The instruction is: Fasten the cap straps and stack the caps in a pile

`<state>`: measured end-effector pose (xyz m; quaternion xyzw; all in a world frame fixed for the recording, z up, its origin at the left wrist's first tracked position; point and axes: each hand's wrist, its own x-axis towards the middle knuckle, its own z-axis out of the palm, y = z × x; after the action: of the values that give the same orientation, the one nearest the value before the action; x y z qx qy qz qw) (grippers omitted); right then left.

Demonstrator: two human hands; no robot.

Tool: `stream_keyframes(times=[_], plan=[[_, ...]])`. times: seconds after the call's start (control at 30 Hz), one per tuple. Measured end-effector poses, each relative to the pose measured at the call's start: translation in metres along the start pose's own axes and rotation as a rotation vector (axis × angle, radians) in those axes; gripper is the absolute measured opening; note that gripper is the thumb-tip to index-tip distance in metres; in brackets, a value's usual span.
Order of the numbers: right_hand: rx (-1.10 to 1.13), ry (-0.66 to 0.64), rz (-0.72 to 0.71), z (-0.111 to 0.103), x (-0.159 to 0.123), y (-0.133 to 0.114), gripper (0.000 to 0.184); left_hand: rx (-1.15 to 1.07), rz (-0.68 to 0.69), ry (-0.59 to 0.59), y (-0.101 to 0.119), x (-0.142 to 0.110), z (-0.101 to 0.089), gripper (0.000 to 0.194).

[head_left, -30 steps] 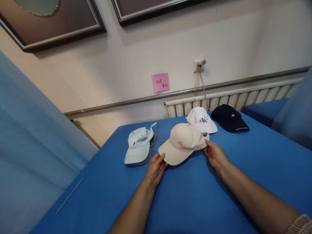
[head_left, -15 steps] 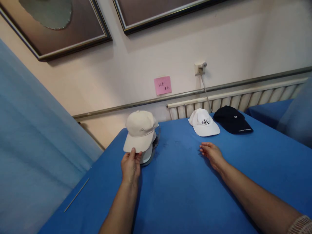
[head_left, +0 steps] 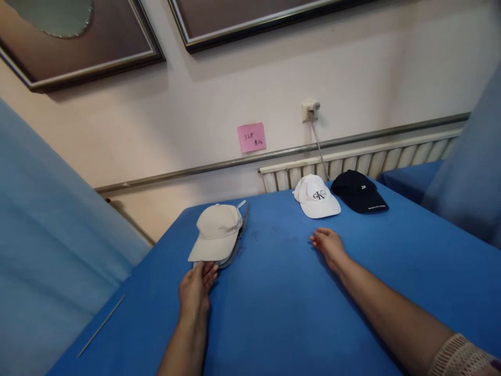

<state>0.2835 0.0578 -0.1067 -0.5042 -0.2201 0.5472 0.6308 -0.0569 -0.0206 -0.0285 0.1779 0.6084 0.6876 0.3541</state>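
A beige cap [head_left: 217,232] lies stacked on top of a pale cap [head_left: 230,257] at the left of the blue table [head_left: 282,313]. My left hand [head_left: 195,290] rests flat just below the beige cap's brim, fingers stretched out and holding nothing. My right hand [head_left: 329,245] lies on the table in the middle, fingers loosely extended and empty. A white cap with a black logo [head_left: 316,196] and a dark navy cap [head_left: 359,191] sit at the table's far edge, beyond my right hand.
A radiator [head_left: 371,159] and a rail run along the wall behind the table. A pink note [head_left: 251,137] and a socket with a cable [head_left: 309,109] are on the wall. Blue fabric hangs at the left [head_left: 47,245] and the right [head_left: 469,183].
The beige cap went from the middle of the table, held in both hands, to the left, onto the pale cap. My left hand has let go of it; my right hand stayed in place.
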Motion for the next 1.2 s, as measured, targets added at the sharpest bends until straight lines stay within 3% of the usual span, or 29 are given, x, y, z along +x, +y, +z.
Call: stream_keyframes(times=[0.1,0.17,0.23,0.37,0.47,0.53,0.63,0.83,0.9,0.97,1.07,1.13,1.2], plan=[[0.081,0.069,-0.031,-0.008,0.015,-0.006,0.041,0.122,0.022,-0.007,-0.005,-0.013,-0.005,0.017],[0.129,0.082,-0.047,-0.011,0.028,-0.012,0.048,0.191,0.044,-0.135,-0.012,-0.025,0.004,0.024],[0.171,0.073,-0.048,-0.01,0.041,-0.018,0.054,0.282,0.064,-0.316,-0.024,-0.038,0.025,0.03],[0.225,0.041,-0.021,-0.005,0.066,-0.027,0.053,0.417,0.04,-0.671,-0.06,-0.06,0.086,0.034],[0.245,0.052,-0.009,-0.006,0.08,-0.03,0.04,0.421,0.07,-0.767,-0.087,-0.065,0.122,0.03],[0.25,0.078,-0.012,-0.009,0.085,-0.03,0.032,0.418,0.089,-0.784,-0.097,-0.062,0.133,0.028],[0.238,0.079,-0.007,-0.016,0.084,-0.03,0.026,0.285,0.009,-0.77,-0.098,-0.053,0.134,0.026],[0.122,-0.019,0.038,-0.025,0.063,-0.032,0.019,-0.168,-0.505,-0.789,-0.073,-0.025,0.12,0.037],[0.071,-0.001,0.026,-0.029,0.057,-0.033,0.016,-0.257,-0.59,-0.826,-0.067,-0.018,0.116,0.042],[0.026,0.061,-0.022,-0.034,0.053,-0.036,0.015,-0.28,-0.6,-0.861,-0.066,-0.015,0.114,0.04],[-0.039,0.211,-0.16,-0.043,0.045,-0.044,0.019,-0.254,-0.564,-0.862,-0.071,-0.019,0.114,0.021],[-0.081,0.297,-0.28,-0.043,0.03,-0.05,0.027,-0.26,-0.542,-0.831,-0.075,-0.024,0.115,0.011],[-0.149,0.29,-0.442,-0.036,0.002,-0.051,0.033,-0.273,-0.545,-0.815,-0.076,-0.029,0.117,0.013]])
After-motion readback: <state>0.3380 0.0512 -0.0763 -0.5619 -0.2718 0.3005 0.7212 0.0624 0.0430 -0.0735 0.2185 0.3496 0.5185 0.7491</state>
